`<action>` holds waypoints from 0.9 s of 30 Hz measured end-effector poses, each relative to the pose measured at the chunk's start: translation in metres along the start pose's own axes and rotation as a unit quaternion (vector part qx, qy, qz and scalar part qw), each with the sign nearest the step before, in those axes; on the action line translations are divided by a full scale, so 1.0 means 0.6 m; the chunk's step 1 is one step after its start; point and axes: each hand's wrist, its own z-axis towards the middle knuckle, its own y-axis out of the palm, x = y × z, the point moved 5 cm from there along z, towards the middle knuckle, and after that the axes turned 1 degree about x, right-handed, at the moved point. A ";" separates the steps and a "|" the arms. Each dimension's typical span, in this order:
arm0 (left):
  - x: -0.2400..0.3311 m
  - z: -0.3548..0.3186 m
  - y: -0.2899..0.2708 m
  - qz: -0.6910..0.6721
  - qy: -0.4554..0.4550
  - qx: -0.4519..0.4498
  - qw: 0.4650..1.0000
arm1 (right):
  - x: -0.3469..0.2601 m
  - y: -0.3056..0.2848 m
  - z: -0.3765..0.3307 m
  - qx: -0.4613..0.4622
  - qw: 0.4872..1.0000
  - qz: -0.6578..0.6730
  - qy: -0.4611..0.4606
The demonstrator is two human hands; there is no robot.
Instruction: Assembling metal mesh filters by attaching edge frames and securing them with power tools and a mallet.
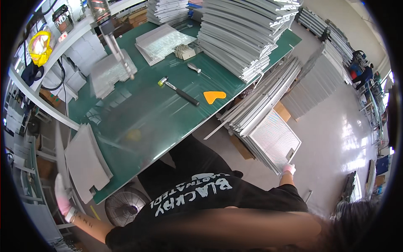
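My right hand (pixel 289 169), in a pale glove, is closed on the lower corner of a framed mesh panel (pixel 275 136). That panel leans at the front of a stack of framed panels beside the table. My left hand (pixel 63 195), gloved and slightly blurred, is stretched out with nothing seen in it. Nearest to it is a small stack of thin grey sheets (pixel 86 161) at the table's left end. On the green tabletop (pixel 155 126) lie a hammer (pixel 181 93), a yellow scraper (pixel 214 96) and a screwdriver (pixel 194 67).
A powered screwdriver (pixel 112 40) hangs above the table. Tall stacks of grey panels (pixel 243 38) stand at the back right. Flat mesh sheets (pixel 161 44) lie at the back by a small stack of metal pieces (pixel 184 52). A floor fan (pixel 124 206) stands under the front edge.
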 end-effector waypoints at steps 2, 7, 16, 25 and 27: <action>0.107 -0.101 -0.010 -0.004 0.019 0.061 0.998 | -0.059 -0.024 -0.066 0.015 0.994 -0.101 0.049; 0.115 -0.156 0.108 0.051 0.139 0.079 0.986 | -0.266 0.048 -0.150 0.158 0.907 0.074 -0.382; 0.048 -0.177 0.245 0.475 0.063 -0.080 0.874 | -0.651 0.036 -0.733 -0.128 0.524 0.297 -0.788; 0.241 -0.199 0.261 0.234 0.291 -0.039 0.927 | -0.634 -0.007 -1.064 -0.294 0.285 0.323 -0.853; 0.227 -0.181 0.385 0.286 0.274 -0.154 0.905 | -0.643 0.012 -1.088 -0.301 0.287 0.322 -0.851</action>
